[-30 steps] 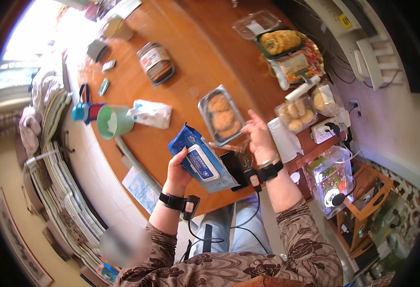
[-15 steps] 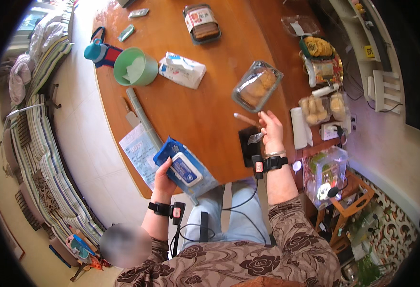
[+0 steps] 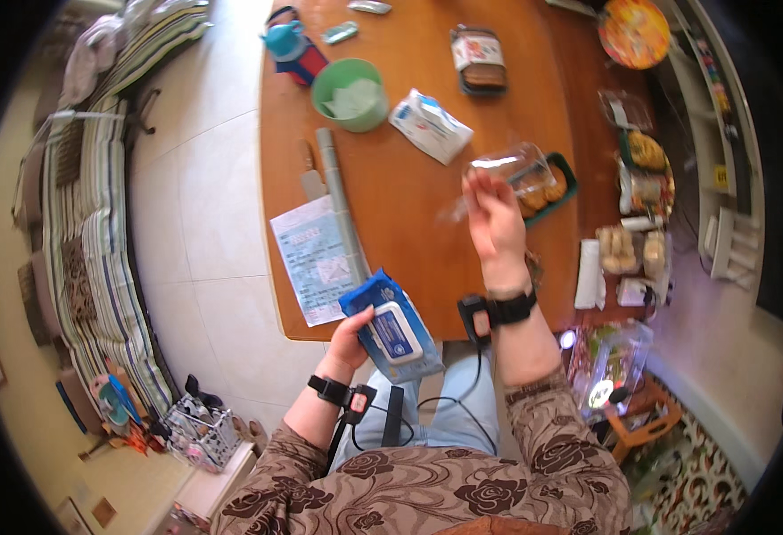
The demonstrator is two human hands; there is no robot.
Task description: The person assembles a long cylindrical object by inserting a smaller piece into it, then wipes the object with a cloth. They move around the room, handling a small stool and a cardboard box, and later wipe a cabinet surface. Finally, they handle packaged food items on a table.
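My left hand (image 3: 352,342) grips a blue pack of wet wipes (image 3: 395,328) with a white flip lid, tilted above the table's front edge. My right hand (image 3: 496,221) is raised over the table, fingers drawn together at the edge of a clear plastic lid (image 3: 509,166). The lid stands askew over a dark green tray (image 3: 563,189) of golden-brown baked goods. By the thumb, a smeared see-through piece of plastic (image 3: 454,212) shows; its kind cannot be made out. My right hand and wrist cover part of the table behind them.
Left on the table are a grey tube (image 3: 341,209), printed paper (image 3: 307,259), a spatula (image 3: 312,183), a green bin (image 3: 350,95) and a blue-topped bottle (image 3: 286,45). Farther right lie a white packet (image 3: 431,127) and a cake box (image 3: 479,60). Food packs and a lit fish tank (image 3: 607,366) line the right.
The view has shifted, so the table appears farther right. My right hand has risen to the food container, whose clear lid has moved left off the green tray. My left hand still holds the wipes.
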